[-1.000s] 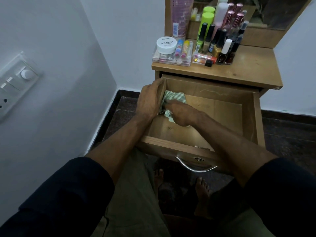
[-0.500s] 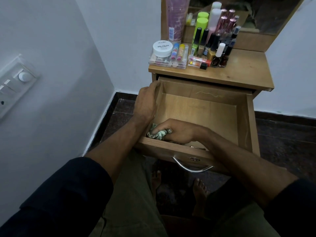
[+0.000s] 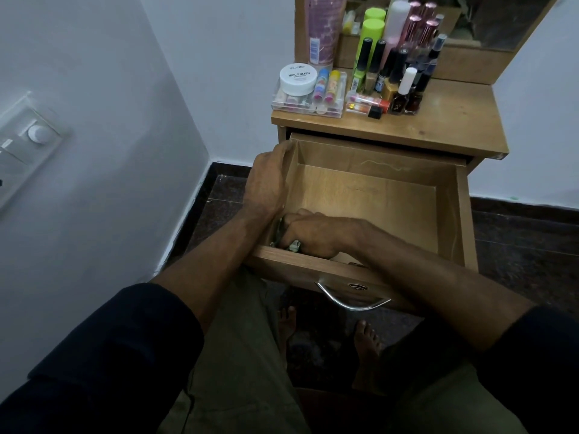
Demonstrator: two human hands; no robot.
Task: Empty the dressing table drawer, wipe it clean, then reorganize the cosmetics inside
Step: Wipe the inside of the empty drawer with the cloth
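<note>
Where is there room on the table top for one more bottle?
The right half of the dressing table top is bare, from the nail polish bottles across to the right edge. The left half is crowded: the clear box sits at the left corner, with tubes and bottles packed beside and behind it.

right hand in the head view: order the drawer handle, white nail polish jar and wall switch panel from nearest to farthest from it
From the right hand, which grips the cloth in the drawer's front left corner:
1. Drawer handle, just below the hand on the drawer front.
2. White nail polish jar, up on the tabletop's left side.
3. Wall switch panel, far left on the wall.
</note>
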